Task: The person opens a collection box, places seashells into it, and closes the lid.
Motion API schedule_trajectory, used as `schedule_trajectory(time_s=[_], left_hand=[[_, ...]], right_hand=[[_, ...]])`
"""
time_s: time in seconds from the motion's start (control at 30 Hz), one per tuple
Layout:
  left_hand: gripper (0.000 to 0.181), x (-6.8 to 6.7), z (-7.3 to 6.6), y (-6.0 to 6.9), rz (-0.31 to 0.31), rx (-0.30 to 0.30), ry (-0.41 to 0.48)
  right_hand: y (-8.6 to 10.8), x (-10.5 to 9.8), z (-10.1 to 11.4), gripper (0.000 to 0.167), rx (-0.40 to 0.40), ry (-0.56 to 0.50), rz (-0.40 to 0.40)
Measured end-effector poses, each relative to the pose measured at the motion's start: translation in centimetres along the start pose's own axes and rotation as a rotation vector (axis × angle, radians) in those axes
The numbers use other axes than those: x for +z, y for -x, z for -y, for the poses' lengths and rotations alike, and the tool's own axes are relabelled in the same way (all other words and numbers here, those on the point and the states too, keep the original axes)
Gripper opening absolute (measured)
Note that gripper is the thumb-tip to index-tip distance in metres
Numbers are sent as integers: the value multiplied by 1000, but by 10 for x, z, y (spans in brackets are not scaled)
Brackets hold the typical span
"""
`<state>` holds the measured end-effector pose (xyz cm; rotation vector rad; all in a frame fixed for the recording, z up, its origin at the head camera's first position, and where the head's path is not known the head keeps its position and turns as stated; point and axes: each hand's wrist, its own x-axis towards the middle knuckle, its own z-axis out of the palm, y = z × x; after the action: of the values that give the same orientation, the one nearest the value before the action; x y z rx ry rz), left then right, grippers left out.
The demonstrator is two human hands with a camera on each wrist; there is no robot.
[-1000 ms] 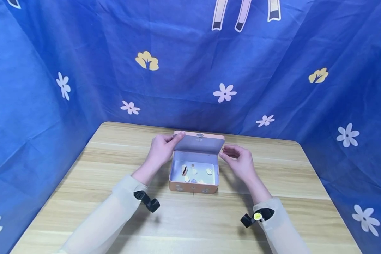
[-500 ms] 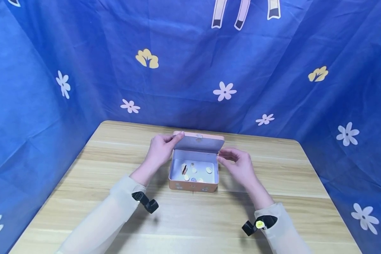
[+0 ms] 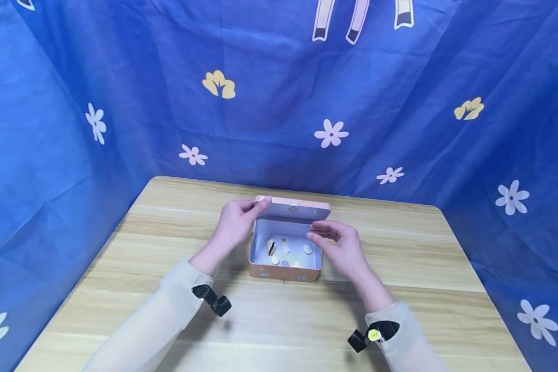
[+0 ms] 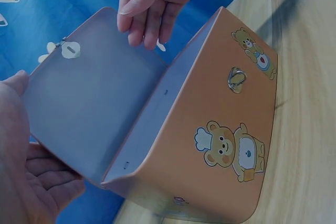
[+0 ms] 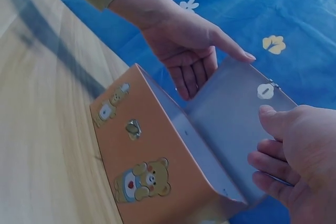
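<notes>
An orange tin box point(image 3: 285, 273) with printed bears stands on the table, its hinged lid point(image 3: 283, 210) raised. My left hand point(image 3: 232, 225) grips the lid's left side, thumb on the front edge and fingers behind. Over the right rear of the box hovers my right hand point(image 3: 344, 248). In the right wrist view that hand point(image 5: 310, 156) has loosely bent fingers, thumb apart, and nothing visible between them. Inside the box lie several small pale rounded pieces point(image 3: 307, 249) and a brownish piece with a dark slit point(image 3: 272, 248), too small to identify. A metal clasp point(image 4: 237, 80) sits on the front wall.
The box stands toward the back of a light wooden table point(image 3: 279, 330). Blue cloth point(image 3: 269, 119) with printed flowers hangs behind the table and along both sides. Each wrist carries a black camera point(image 3: 220, 305) on a strap.
My right hand has moved left and slightly down, from beside the lid's right edge to over the box's right rear. The lid, still in my left hand, has tilted a little forward.
</notes>
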<state>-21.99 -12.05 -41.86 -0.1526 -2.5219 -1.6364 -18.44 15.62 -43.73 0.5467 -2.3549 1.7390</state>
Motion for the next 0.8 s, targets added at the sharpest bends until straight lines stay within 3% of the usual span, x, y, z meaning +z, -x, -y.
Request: schedule_trajectory(time_s=[0.2, 0.37, 0.63, 0.8], left_hand=[[72, -1, 3, 2, 15, 15, -8], [64, -2, 5, 5, 22, 38, 3], [52, -6, 7, 9, 31, 106, -54], [46, -7, 9, 11, 49, 135, -62]], right_hand=[[-1, 8, 1, 28, -33, -18, 14], [-2, 15, 3, 31, -33, -37, 18], [-6, 30, 9, 32, 34, -102, 14], [-8, 37, 10, 28, 36, -134, 16]])
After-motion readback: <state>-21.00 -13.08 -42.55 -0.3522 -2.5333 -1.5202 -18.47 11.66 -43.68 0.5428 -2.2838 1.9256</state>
